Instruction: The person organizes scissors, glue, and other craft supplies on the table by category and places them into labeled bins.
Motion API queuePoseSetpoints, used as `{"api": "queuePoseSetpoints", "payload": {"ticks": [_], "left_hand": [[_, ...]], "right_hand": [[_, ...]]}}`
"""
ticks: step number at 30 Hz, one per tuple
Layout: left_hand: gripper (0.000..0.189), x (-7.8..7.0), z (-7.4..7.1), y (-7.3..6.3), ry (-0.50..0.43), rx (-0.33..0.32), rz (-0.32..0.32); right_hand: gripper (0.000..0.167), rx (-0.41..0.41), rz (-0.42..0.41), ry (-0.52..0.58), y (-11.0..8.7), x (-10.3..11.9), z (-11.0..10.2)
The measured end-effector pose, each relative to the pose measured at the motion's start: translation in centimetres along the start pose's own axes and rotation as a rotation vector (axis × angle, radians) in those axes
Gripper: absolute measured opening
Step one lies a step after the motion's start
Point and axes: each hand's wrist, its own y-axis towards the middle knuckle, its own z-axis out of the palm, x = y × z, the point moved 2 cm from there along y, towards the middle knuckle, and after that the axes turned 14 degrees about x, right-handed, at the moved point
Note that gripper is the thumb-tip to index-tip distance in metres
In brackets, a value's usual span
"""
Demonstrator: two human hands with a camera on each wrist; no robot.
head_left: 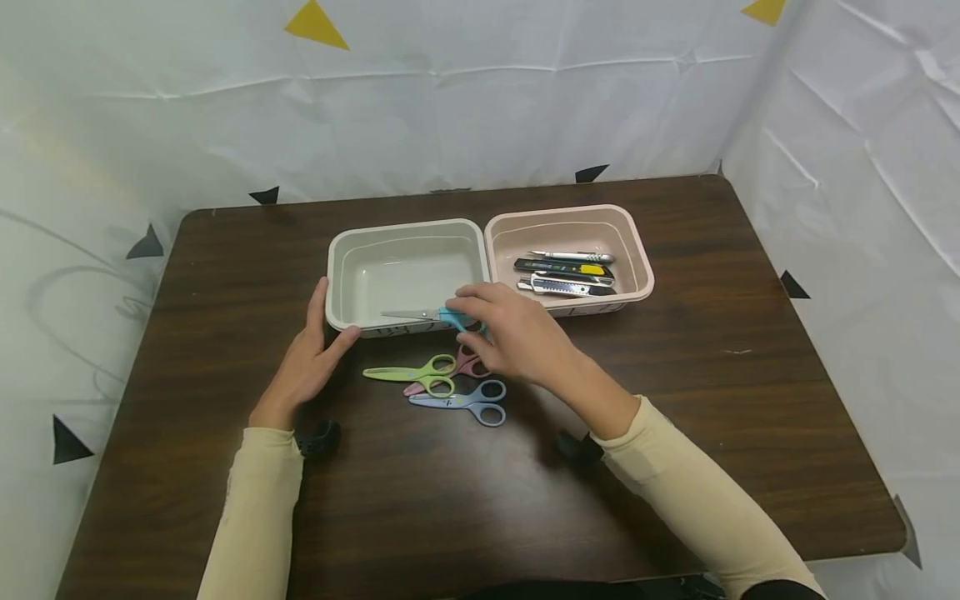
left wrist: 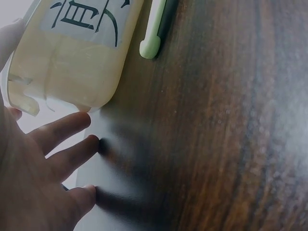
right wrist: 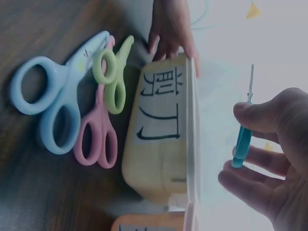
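My right hand (head_left: 517, 333) pinches scissors with turquoise handles (right wrist: 243, 144) between thumb and fingers. Their thin metal blades (head_left: 411, 315) point left, over the front rim of the white bin (head_left: 348, 237). At that bin's front left corner my left hand (head_left: 303, 362) rests with fingers extended, its thumb at the front rim. Just in front of the bin lie green scissors (head_left: 397, 373), overlapping pink scissors (right wrist: 98, 127). Nearest me are blue scissors (head_left: 450, 402). A label with dark characters (right wrist: 159, 103) is on the bin's front side.
To the right, against the white bin, stands a pink bin (head_left: 637, 267). Inside it lie several cutters, among them a black and yellow utility knife (head_left: 566, 268) and a silver craft knife (head_left: 573, 257). White sheeting (head_left: 480, 125) surrounds the brown table (head_left: 705, 358).
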Motion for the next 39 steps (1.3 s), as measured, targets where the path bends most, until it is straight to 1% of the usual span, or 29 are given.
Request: {"api": "queuePoseSetpoints", "payload": {"ticks": [4,11,17,21,24,27,31,34,39], "left_hand": [[0.083,-0.1,-0.1,0.0,0.003,-0.003,0.009],[0.084,-0.1,-0.1,0.1,-0.004,-0.001,-0.001],[0.084,-0.1,-0.2,0.1,-0.005,0.002,-0.007],[0.084,-0.1,-0.2,0.0,-0.006,0.002,-0.002],[0.083,-0.1,-0.1,0.0,-0.002,0.002,0.001],[0.083,0.0,-0.1,0.1,0.002,0.004,0.0],[0.083,-0.1,-0.1,0.2,0.006,0.002,-0.004],[0.084,-0.1,-0.1,0.1,0.002,0.003,-0.005],[0.083,-0.1,0.0,0.0,-0.002,0.001,-0.008]], "right_hand": [[0.04,0.027,0.024,0.046,1.7,-0.7,0.1],[0.04,0.05,0.078,0.099,4.1,-1.6,0.9],[0.039,0.085,0.127,0.146,5.6,-2.3,1.5],[0.034,0.091,0.151,0.166,6.3,-2.8,2.1],[0.03,0.115,0.175,0.174,6.9,-3.1,2.7],[0.029,0.15,0.211,0.16,7.4,-3.3,3.1],[0.03,0.194,0.248,0.109,8.2,-3.4,3.6],[0.03,0.224,0.261,0.091,8.6,-3.6,4.0],[0.031,0.283,0.259,0.059,9.1,-3.7,4.2]]}}
